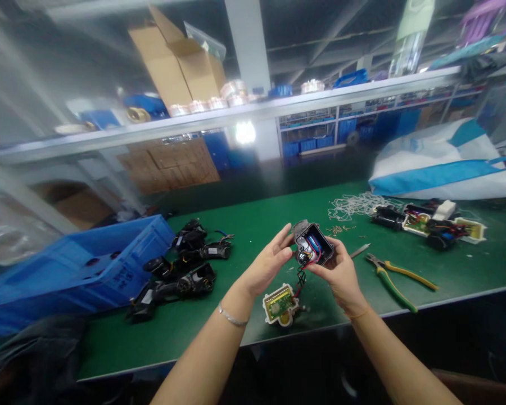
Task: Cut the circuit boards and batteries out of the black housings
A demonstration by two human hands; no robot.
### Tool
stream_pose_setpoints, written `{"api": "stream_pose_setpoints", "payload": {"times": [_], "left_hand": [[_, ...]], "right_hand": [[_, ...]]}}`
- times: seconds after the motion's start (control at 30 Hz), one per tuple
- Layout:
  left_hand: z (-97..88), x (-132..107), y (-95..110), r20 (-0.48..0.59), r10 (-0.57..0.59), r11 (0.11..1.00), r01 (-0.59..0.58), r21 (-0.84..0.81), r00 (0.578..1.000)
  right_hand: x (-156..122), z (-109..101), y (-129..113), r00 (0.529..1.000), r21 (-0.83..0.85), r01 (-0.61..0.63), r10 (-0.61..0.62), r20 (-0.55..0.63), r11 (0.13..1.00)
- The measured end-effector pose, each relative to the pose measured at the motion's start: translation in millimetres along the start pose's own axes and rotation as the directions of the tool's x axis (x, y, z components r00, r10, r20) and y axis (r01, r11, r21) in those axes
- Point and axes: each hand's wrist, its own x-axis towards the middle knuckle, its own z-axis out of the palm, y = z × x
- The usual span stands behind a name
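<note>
Clock directions are taken from the black housing between the hands. At nine o'clock a blue bin (122,284) stands on the green tabletop (253,216), with dark units (199,279) beside it. Nearer, between eight and nine, the left hand (263,269) has its thumb and fingers spread apart at the housing's left edge; whether they touch it, I cannot tell. At seven o'clock a pale cover (270,319) with a circuit board lies near the table edge, joined to the housing by wires (300,277). The black housing (326,247) is tilted, its open side facing the wearer, its long axis seeming to run from ten to four. At four o'clock the right hand (341,277) is closer, its fingers clamped on the lower right side. Pliers (382,270) lie beyond, towards four.
</note>
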Motion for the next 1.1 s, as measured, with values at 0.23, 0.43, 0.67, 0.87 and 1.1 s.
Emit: {"api": "stream_pose_setpoints", "payload": {"times": [0.23, 0.43, 0.67, 0.87, 1.1], "left_hand": [[8.7, 15.4, -8.4, -0.051, 0.075, 0.997, -0.075, -0.004, 0.996], [7.0, 7.3, -2.2, -0.137, 0.092, 0.978, -0.064, 0.201, 0.986], [18.1, 3.5, 6.6, -0.027, 0.033, 0.917, -0.019, 0.399, 0.999], [1.6, -0.3, -14.3, -0.042, -0.028, 0.962, 0.038, 0.271, 0.999], [-19.6, -0.3, -45.3, -0.156, -0.134, 0.988, 0.120, -0.094, 0.979]], "right_hand": [[7.5, 3.0, -5.1, 0.987, 0.064, -0.003, -0.008, 0.162, 0.998], [-2.2, -7.5, -23.6, 0.999, -0.129, 0.026, -0.030, -0.026, 0.991], [-12.8, 7.6, -35.8, 0.988, -0.290, -0.094, 0.126, 0.092, 0.952], [-10.1, 12.2, -18.2, 0.893, -0.098, -0.391, 0.403, 0.201, 0.915], [-9.8, 18.3, 5.7, 0.830, 0.309, -0.557, 0.503, 0.239, 0.771]]}}
